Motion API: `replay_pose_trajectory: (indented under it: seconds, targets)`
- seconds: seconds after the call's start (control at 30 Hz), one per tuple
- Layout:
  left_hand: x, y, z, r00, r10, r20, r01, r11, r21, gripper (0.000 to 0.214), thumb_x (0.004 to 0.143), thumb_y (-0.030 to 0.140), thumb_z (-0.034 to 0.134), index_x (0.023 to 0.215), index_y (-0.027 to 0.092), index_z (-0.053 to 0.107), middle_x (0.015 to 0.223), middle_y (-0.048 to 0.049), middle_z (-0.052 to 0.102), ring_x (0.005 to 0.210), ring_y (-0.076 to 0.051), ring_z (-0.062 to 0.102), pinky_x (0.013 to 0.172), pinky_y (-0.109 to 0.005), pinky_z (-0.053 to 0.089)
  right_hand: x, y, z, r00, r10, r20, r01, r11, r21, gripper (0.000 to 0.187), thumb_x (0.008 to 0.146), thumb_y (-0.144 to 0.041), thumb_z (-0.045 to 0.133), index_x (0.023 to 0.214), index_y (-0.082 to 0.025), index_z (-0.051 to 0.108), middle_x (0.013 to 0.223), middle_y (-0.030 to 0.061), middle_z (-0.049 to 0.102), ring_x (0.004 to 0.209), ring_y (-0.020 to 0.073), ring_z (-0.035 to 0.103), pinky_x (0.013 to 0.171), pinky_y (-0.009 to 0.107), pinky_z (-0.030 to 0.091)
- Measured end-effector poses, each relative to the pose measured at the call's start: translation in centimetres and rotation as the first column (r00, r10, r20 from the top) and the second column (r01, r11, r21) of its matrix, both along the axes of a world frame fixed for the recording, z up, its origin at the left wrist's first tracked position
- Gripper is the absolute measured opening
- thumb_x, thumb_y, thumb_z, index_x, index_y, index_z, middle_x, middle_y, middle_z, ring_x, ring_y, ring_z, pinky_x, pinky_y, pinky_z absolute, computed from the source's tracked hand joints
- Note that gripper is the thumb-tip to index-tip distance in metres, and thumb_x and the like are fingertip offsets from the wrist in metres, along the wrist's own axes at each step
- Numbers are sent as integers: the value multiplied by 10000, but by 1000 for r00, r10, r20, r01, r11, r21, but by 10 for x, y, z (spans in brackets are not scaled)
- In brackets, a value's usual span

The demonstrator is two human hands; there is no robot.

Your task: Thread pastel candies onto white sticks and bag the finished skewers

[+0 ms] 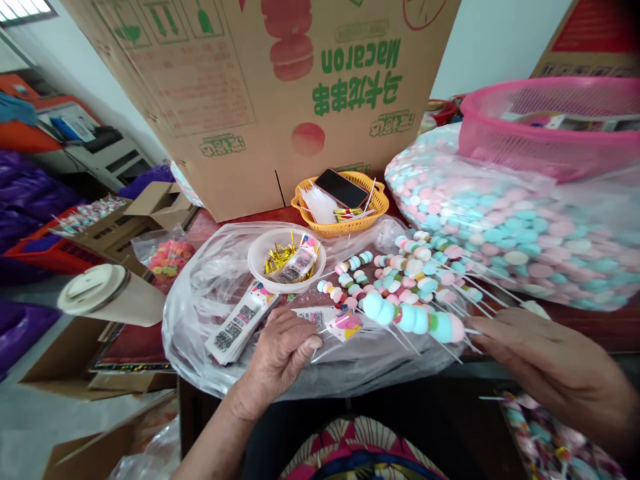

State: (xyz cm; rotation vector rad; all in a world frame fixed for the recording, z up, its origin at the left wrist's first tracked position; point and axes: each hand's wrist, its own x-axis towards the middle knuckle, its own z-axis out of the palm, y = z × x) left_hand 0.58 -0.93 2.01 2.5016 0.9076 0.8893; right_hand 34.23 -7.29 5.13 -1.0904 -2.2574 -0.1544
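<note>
My left hand (286,347) is closed, with thumb and fingers pinching a small clear printed bag (345,325) whose pink and yellow end points right. In my right hand (555,367) is the stick end of a marshmallow skewer (413,318) with blue, pink and green pieces. The skewer's tip points left, just above the bag. Behind it lies a pile of more marshmallow skewers (413,270). Left of my left hand rests a stack of flat printed bags (243,323). A white bowl (256,270) holds gold twist ties (280,260) and a printed bag.
A large clear sack of marshmallows (500,233) with a pink basket (550,150) on it stands right. Behind are a yellow basket (345,230) with a phone (343,188) and a tall carton (210,100). A lidded cup (125,293) stands left; packed skewers (550,440) lie below right.
</note>
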Motion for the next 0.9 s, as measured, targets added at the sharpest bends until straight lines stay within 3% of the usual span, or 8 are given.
replay_pose_trajectory:
  seconds: [0.07,0.23,0.4,0.53,0.73,0.83,0.9]
  targets:
    - [0,0,1,1000,-17,6,17,1000,3,301,947,319,390,837,188,638,737,-36,688,691,-149,589,766,-333,416,0,-1,3,1000,3,-22,-3,1000,-14,339,866,-104,474,1166,-239,557,791,56,669,725,153,635,628,230,506]
    - [0,3,6,995,-92,22,93,996,-12,260,947,299,401,859,194,622,746,-25,693,696,-138,600,798,-334,412,1,4,10,997,54,58,-52,998,-31,234,858,-101,469,1000,-229,603,623,13,587,550,130,545,518,245,430]
    - [0,6,9,993,-112,25,113,993,-30,232,931,241,440,748,189,573,656,12,648,630,-119,548,752,-312,398,15,5,8,972,96,213,-107,993,41,290,874,-101,413,1079,-240,565,629,16,625,567,148,548,555,293,403]
    - [2,4,13,987,-163,-10,160,979,-129,296,941,263,418,696,182,562,623,11,612,629,-119,530,762,-310,395,25,3,5,968,79,236,-89,996,30,291,904,-155,402,1110,-262,578,661,26,646,586,151,562,561,304,382]
    - [4,1,17,978,-195,71,207,942,-266,357,959,328,371,702,184,574,633,-7,610,636,-123,524,751,-304,410,20,7,8,954,110,278,-129,990,51,290,892,-103,386,1069,-230,577,625,19,626,568,156,537,584,312,375]
    - [7,4,18,979,-205,23,205,955,-217,363,960,314,366,692,176,570,618,-2,589,627,-120,525,756,-302,410,14,9,8,944,147,295,-167,985,41,284,892,-101,372,1064,-206,573,634,27,629,567,152,528,593,306,386]
    - [12,7,17,973,-219,-72,208,968,-137,358,955,315,373,697,170,575,621,-4,592,636,-126,543,782,-314,412,10,10,8,950,188,251,-186,982,-31,252,898,-119,385,1049,-211,565,626,17,613,546,140,520,553,285,381]
